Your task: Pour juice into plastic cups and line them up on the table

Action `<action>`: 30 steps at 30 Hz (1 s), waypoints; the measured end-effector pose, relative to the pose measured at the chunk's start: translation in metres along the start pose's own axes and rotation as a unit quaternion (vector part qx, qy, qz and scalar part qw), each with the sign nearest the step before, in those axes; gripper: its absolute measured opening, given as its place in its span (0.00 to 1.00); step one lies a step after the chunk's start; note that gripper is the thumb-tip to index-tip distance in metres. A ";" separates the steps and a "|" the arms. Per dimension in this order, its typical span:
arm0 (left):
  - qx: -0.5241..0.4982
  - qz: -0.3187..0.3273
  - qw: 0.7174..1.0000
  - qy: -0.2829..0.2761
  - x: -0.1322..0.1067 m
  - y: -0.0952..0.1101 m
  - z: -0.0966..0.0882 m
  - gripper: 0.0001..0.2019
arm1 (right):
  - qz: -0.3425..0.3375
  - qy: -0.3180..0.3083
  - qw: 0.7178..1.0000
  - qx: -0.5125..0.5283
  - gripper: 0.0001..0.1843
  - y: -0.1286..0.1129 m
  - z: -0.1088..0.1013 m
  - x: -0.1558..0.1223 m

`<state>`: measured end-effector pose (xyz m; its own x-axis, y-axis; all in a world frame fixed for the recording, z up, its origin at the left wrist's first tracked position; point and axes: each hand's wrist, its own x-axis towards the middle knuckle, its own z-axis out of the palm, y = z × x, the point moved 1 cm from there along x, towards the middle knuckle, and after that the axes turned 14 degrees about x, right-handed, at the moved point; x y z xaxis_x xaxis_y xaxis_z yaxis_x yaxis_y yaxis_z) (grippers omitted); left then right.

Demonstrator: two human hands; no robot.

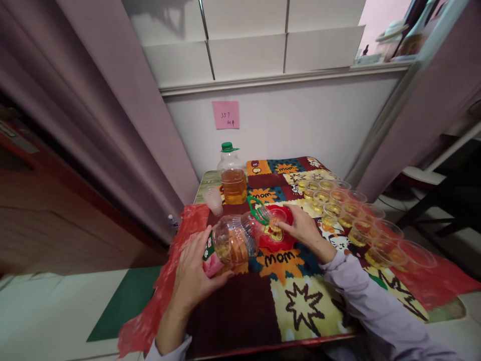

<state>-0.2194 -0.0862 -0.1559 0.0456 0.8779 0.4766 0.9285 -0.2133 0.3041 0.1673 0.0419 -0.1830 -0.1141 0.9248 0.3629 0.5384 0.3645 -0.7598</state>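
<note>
My left hand [195,271] is wrapped around the base of a big clear plastic bottle [238,240], tipped nearly onto its side with its neck to the right. Some amber liquid shows inside it, and a green handle ring circles the neck. At the bottle's mouth, my right hand [302,228] pinches a small clear plastic cup [278,214]; whether the two touch, I cannot tell. Beneath the cup lies a red scalloped plate [270,244] with a yellow pattern. Several clear cups of pale yellow liquid [351,213] stand in rows to the right.
An upright bottle of amber liquid [233,186] with a green cap stands at the back left. Beside it is a tilted stack of clear cups [214,200]. A patterned cloth [240,311] and red plastic sheeting [150,306] cover the table. Near the right edge lies a green object [378,281].
</note>
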 end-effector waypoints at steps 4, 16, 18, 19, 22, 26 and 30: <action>0.000 0.004 1.000 0.018 -0.004 -0.004 -0.003 0.58 | 0.024 -0.037 0.995 -0.095 0.45 0.001 0.016 0.003; 0.045 0.023 0.998 0.045 -0.009 -0.017 -0.001 0.60 | 0.029 -0.060 0.980 -0.188 0.33 -0.034 0.015 0.016; 0.058 0.030 0.997 0.050 -0.008 -0.014 -0.002 0.59 | 0.033 -0.063 0.978 -0.198 0.34 -0.037 0.014 0.017; 0.065 0.034 0.996 0.053 -0.007 -0.013 -0.002 0.58 | 0.034 -0.065 0.977 -0.200 0.34 -0.038 0.015 0.017; 0.075 0.045 0.994 0.063 -0.006 -0.010 -0.005 0.57 | 0.027 -0.057 0.979 -0.195 0.34 -0.039 0.016 0.018; 0.076 0.060 0.992 0.075 -0.005 -0.010 -0.006 0.57 | -0.015 0.012 0.984 -0.180 0.30 -0.037 0.003 0.014; 0.084 0.074 0.991 0.077 -0.004 -0.012 -0.007 0.58 | -0.054 0.070 0.982 -0.169 0.32 -0.031 -0.035 0.002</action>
<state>-0.2330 -0.0901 -0.1558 0.1407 0.7639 0.6298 0.9646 -0.2490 0.0865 0.1792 0.0285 -0.1399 -0.0825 0.8501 0.5202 0.7781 0.3811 -0.4993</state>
